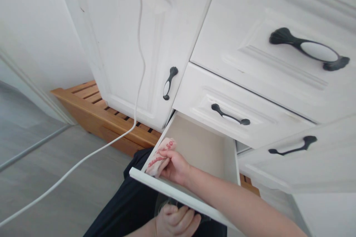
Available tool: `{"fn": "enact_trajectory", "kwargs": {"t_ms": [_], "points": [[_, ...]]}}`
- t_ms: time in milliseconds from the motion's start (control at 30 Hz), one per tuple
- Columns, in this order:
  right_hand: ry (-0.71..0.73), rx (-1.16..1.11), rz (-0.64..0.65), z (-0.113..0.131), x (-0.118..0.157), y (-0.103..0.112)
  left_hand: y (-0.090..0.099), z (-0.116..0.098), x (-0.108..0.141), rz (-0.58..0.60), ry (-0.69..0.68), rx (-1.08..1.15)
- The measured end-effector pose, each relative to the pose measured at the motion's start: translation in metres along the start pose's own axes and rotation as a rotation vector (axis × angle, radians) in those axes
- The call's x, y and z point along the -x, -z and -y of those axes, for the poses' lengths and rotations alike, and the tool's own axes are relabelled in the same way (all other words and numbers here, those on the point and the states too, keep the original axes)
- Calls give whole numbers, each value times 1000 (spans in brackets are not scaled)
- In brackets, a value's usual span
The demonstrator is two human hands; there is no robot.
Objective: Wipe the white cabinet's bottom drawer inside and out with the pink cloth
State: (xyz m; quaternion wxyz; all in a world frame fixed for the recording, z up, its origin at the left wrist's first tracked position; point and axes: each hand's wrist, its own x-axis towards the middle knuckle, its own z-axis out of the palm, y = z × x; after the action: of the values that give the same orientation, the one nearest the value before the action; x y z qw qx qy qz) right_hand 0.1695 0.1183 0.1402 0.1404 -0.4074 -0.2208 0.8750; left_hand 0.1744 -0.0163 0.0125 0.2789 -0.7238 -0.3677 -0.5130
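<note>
A white drawer (198, 144) is pulled out of the cabinet. Inside it, at the left front corner, lies a rolled pinkish cloth (168, 143) with red markings. My right hand (176, 166) reaches over the drawer front and pinches this cloth against the left wall. Below the drawer front, my left hand (178, 220) has its fingers curled round the drawer's dark handle, which is mostly hidden by the fingers.
White cabinet doors and drawers (236, 81) with dark handles surround the open drawer. A slatted wooden bench (102, 118) stands under the cabinet. A white cable (91, 153) hangs down and crosses to the lower left. My dark-clothed legs are below the drawer.
</note>
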Motion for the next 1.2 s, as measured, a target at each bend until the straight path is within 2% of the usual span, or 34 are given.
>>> {"fn": "enact_trajectory", "kwargs": {"t_ms": [67, 100, 167, 233, 300, 367, 400, 467, 500, 600, 667, 767, 867, 933, 967, 1100, 1200], "points": [[-3, 35, 85, 9, 13, -12, 0, 4, -4, -20, -23, 26], [60, 71, 122, 14, 18, -19, 1, 5, -5, -24, -33, 35], [327, 234, 143, 27, 25, -31, 3, 8, -7, 8, -43, 50], [614, 519, 118, 39, 25, -39, 7, 8, -8, 84, -44, 71], [747, 835, 129, 44, 20, -42, 10, 7, -7, 136, -36, 92], [708, 1025, 260, 40, 13, -42, 11, 6, -7, 130, -21, 98], [655, 1036, 348, 35, 10, -43, 11, 5, -7, 123, -14, 98], [518, 938, 492, 24, 9, -45, 11, 5, -7, 121, -14, 100], [463, 876, 521, 21, 10, -47, 11, 5, -8, 125, -19, 103], [369, 795, 506, 21, 26, -44, 13, 8, -8, 144, -38, 113], [337, 818, 488, 28, 43, -33, 14, 10, -7, 162, -50, 119], [385, 948, 453, 42, 80, 1, 15, 12, 0, 191, -68, 125], [449, 1107, 403, 45, 136, 43, 13, 11, 9, 182, -69, 151], [427, 1160, 291, 37, 184, 68, 11, 10, 12, 182, -53, 158], [433, 1161, 187, 30, 209, 80, 10, 9, 13, 185, -46, 150], [587, 1141, -406, -19, 299, 132, 11, 7, 14, 211, -34, 116], [682, 1042, -777, -70, 335, 177, 11, 7, 14, 203, -8, 127]]}}
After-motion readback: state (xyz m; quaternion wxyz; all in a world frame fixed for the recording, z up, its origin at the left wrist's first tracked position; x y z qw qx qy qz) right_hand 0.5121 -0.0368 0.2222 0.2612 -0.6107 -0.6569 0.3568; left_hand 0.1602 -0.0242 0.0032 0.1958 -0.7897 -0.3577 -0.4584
